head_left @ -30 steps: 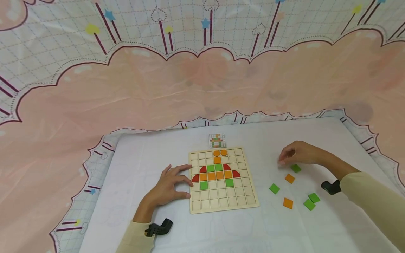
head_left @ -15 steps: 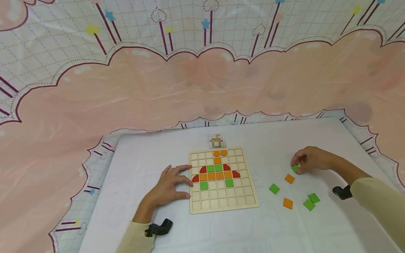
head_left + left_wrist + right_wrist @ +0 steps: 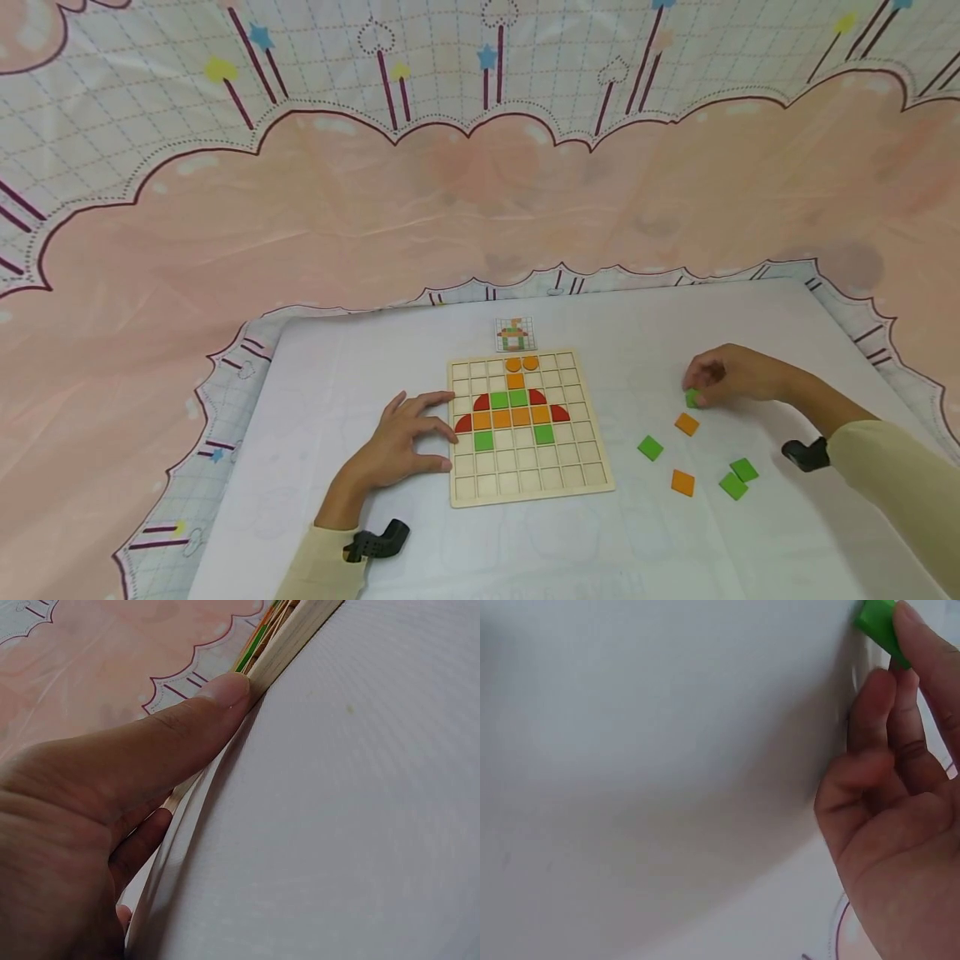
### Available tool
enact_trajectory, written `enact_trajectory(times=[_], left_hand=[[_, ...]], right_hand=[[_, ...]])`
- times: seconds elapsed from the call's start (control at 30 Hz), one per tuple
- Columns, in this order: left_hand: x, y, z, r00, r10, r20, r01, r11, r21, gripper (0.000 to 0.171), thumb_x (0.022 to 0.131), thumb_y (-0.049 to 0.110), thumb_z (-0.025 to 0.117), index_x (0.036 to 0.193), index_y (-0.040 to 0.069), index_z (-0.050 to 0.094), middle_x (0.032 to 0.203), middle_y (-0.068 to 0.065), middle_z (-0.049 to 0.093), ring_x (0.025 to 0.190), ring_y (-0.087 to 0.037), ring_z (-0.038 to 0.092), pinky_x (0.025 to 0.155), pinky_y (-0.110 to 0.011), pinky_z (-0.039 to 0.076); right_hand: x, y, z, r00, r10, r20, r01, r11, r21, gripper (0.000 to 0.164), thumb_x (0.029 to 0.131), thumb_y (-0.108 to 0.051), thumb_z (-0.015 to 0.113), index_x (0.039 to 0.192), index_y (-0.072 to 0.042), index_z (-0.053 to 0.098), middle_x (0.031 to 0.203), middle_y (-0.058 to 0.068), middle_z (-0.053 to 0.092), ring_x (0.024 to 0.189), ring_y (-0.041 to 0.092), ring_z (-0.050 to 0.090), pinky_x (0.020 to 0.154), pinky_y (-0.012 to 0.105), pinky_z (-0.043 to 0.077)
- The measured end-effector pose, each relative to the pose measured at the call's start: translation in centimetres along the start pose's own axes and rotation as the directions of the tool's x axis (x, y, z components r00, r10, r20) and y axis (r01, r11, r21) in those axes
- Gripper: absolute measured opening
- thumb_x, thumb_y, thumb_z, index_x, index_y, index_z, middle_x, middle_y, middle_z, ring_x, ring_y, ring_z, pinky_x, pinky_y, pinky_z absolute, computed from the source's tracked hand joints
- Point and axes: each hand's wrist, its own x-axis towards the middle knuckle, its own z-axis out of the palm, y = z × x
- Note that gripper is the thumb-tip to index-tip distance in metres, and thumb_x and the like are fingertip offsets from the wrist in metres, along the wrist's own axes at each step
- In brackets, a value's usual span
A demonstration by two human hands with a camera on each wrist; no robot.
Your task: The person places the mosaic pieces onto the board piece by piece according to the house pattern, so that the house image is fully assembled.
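My right hand (image 3: 731, 373) pinches a green square tile (image 3: 880, 628) between thumb and fingers, right of the board. Part of that tile is covered by the fingers in the head view. With fingers spread, my left hand (image 3: 397, 442) touches the left edge of a wooden grid board (image 3: 525, 483); in the left wrist view the thumb (image 3: 225, 694) rests against the board's side. On the board lie orange squares (image 3: 515, 381), orange discs (image 3: 513, 364), green squares (image 3: 483, 440) and red quarter-round pieces (image 3: 559, 412).
Loose on the white table (image 3: 360, 350), right of the board, are orange tiles (image 3: 682, 482) and green tiles (image 3: 650, 447); two green ones (image 3: 733, 485) lie close together. A small pattern card (image 3: 515, 333) lies just behind the board. Patterned cloth hangs behind the table.
My right hand has moved right to the farthest green tile, taken hold of it, and now shifts it slightly left. The left hand and board have stayed put.
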Motion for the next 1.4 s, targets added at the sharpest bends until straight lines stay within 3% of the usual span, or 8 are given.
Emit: enact_trajectory(times=[0.27, 0.7, 0.9, 1.07, 1.4], left_hand=[[-0.1, 0.0, 0.0, 1.000, 0.001, -0.006, -0.001, 1.000, -0.007, 0.029, 0.071, 0.036, 0.092, 0.093, 0.040, 0.073, 0.157, 0.002, 0.047, 0.148, -0.030, 0.041, 0.126, -0.063, 0.002], [0.0, 0.2, 0.0, 1.000, -0.004, -0.002, 0.004, 1.000, 0.000, 0.029, 0.072, 0.037, 0.092, 0.094, 0.040, 0.074, 0.158, 0.002, 0.047, 0.149, -0.029, 0.040, 0.126, -0.062, 0.001], [-0.1, 0.2, -0.1, 1.000, 0.003, -0.007, -0.003, 1.000, -0.002, 0.030, 0.071, 0.036, 0.092, 0.094, 0.039, 0.074, 0.157, 0.002, 0.047, 0.149, -0.029, 0.040, 0.126, -0.062, 0.002], [-0.1, 0.1, -0.1, 1.000, 0.009, -0.008, -0.009, 1.000, 0.001, 0.030, 0.071, 0.036, 0.092, 0.094, 0.040, 0.074, 0.157, 0.002, 0.047, 0.148, -0.029, 0.041, 0.126, -0.062, 0.002], [-0.1, 0.1, -0.1, 1.000, 0.009, -0.004, -0.009, 1.000, -0.002, 0.028, 0.072, 0.036, 0.091, 0.095, 0.037, 0.075, 0.157, 0.001, 0.047, 0.148, -0.029, 0.041, 0.126, -0.062, 0.002]], right_hand=[[1.6, -2.9, 1.3, 0.998, -0.057, 0.024, 0.054, 0.993, 0.102, 0.017, 0.086, -0.024, 0.081, 0.100, -0.018, 0.075, 0.093, 0.003, 0.067, 0.090, 0.019, 0.057, 0.076, 0.024, 0.051], [4.6, -9.0, 5.8, 0.972, -0.209, 0.103, 0.187, 0.964, 0.190, 0.012, 0.087, -0.015, 0.080, 0.099, -0.015, 0.076, 0.093, 0.002, 0.070, 0.087, 0.020, 0.061, 0.078, 0.023, 0.056], [5.6, -11.3, 7.6, 0.974, -0.197, 0.115, 0.177, 0.971, 0.161, 0.013, 0.087, -0.014, 0.080, 0.099, -0.017, 0.076, 0.089, 0.000, 0.069, 0.086, 0.021, 0.061, 0.076, 0.022, 0.055], [6.3, -13.0, 9.1, 0.977, -0.181, 0.116, 0.160, 0.972, 0.171, 0.013, 0.086, -0.016, 0.082, 0.098, -0.017, 0.076, 0.082, -0.001, 0.065, 0.080, 0.019, 0.059, 0.065, 0.022, 0.051], [7.2, -15.0, 11.6, 0.954, -0.278, 0.109, 0.264, 0.956, 0.128, 0.011, 0.084, -0.016, 0.084, 0.088, -0.022, 0.076, 0.074, -0.008, 0.065, 0.072, 0.010, 0.058, 0.065, 0.021, 0.050]])
